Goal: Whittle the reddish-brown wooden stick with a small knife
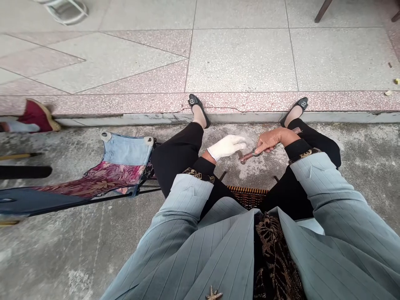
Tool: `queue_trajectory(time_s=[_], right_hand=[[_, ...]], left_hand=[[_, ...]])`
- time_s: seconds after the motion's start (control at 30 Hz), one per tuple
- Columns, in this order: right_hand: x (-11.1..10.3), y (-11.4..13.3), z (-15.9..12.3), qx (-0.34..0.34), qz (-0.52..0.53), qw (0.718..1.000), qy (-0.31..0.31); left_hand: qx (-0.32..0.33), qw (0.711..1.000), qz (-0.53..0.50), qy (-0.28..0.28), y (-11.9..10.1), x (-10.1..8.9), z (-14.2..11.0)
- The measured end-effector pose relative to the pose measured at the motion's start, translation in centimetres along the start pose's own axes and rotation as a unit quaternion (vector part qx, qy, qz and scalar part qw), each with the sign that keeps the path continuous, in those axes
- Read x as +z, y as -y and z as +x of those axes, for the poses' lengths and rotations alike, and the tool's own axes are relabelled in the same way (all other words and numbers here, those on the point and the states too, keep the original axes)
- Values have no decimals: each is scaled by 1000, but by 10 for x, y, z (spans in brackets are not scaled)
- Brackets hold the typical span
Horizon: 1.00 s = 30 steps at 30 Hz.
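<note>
A white knit glove covers my left hand; its fingers are slightly bent and apart, and no held thing shows between them. My right hand is bare and closed round a slim brown hand tool with a metal ring near its middle. The tool slants down and left, and its rounded, hooked-looking end lies just below my left fingertips. Whether that end touches the glove I cannot tell. Part of the tool is hidden inside my right fist. Both hands are between my knees, above the concrete ground.
Beneath me is a woven seat. At left stands a low folding chair of denim and floral cloth, with another person's red shoe beyond it. A raised tiled step supports my feet. A white chair stands farther back.
</note>
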State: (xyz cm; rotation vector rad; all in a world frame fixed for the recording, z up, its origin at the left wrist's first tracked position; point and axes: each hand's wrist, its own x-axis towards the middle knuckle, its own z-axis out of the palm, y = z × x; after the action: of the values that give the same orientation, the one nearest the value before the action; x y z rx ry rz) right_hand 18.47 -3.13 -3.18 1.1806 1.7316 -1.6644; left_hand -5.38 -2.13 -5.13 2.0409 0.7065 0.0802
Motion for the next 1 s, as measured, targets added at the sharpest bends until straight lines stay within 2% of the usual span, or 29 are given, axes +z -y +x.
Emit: queue_trajectory(time_s=[0.1,0.17,0.2,0.27,0.33,0.4,0.47,0.53,0.63,0.7,0.77,0.87,0.93,1.0], right_hand=[[3,3,-6,-98,55,991,72],[2,4,-11,-164,91,981,54],[1,3,-13,-194,118,974,14],[-1,3,-17,-233,202,945,-111],[-3,2,-17,-246,311,884,-248],[-6,0,-12,-233,392,819,-348],[-8,-2,-5,-194,416,786,-413],[-10,-5,2,-127,371,800,-454],[-13,-4,8,8,216,859,-464],[-13,-1,8,95,99,893,-429],[-12,2,6,143,-1,921,-363],[-8,3,3,138,-81,960,-231],[-5,1,1,86,-65,987,-120],[-2,-1,-1,-2,-15,1000,-17]], left_hand=[[3,997,-73,-9,-1,2,1],[-1,991,-132,-23,-2,6,3],[-8,987,-158,-31,-2,8,4],[-25,979,-198,-40,-3,12,6],[-36,974,-219,-39,-4,14,7],[-36,978,-203,-34,-6,15,8],[-27,986,-163,-30,-8,14,7],[-16,991,-131,-24,-9,13,6],[-5,995,-100,-9,-9,10,4],[6,998,-62,6,-9,8,3],[16,999,-35,15,-7,5,1],[19,999,-37,21,-4,1,-1],[10,999,-49,11,-2,-2,-3],[-5,997,-75,-19,0,-4,-5]])
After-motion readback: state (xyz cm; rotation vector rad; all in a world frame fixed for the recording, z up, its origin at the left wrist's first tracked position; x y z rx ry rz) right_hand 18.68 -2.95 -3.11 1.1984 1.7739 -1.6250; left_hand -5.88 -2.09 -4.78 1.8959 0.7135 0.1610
